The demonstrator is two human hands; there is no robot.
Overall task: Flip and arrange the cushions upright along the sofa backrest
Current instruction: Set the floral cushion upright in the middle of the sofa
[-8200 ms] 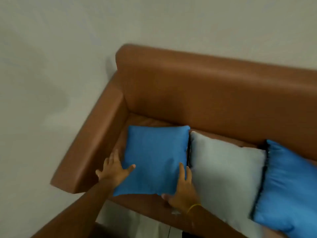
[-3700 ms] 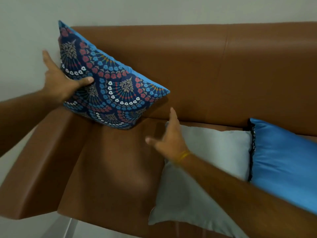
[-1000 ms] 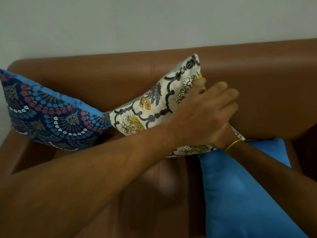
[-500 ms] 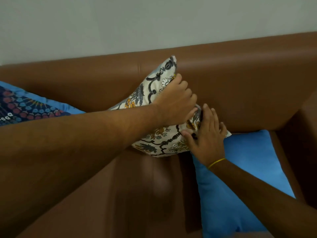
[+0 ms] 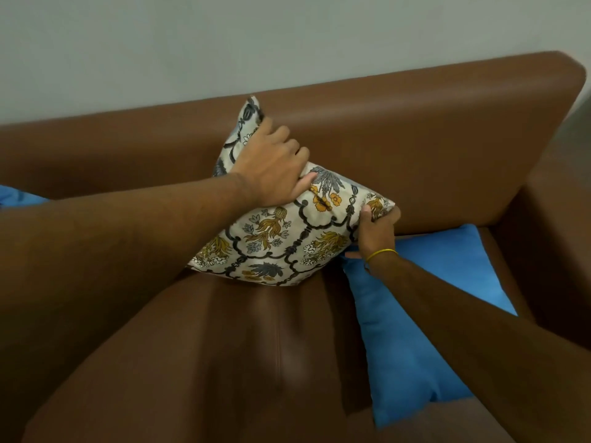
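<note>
Shift: floral cushion [image 5: 281, 231] had turned more upright since half a second earlier, at frame centre against the backrest [image 5: 415, 139].
Hands: left hand [image 5: 271, 167] gripped its top edge; right hand [image 5: 375, 231] pinched its right corner.
Risk: released tilted, it could probably slump onto the seat.
Neighbour: blue cushion [image 5: 415, 314] lay flat, lower right.
Containers: none visible.

No readable text, labels, brand names, numbers or signs appear anywhere in view. The floral cushion [image 5: 287, 231] carries only a printed pattern of flowers and dark scrollwork, with no lettering on it.
</note>
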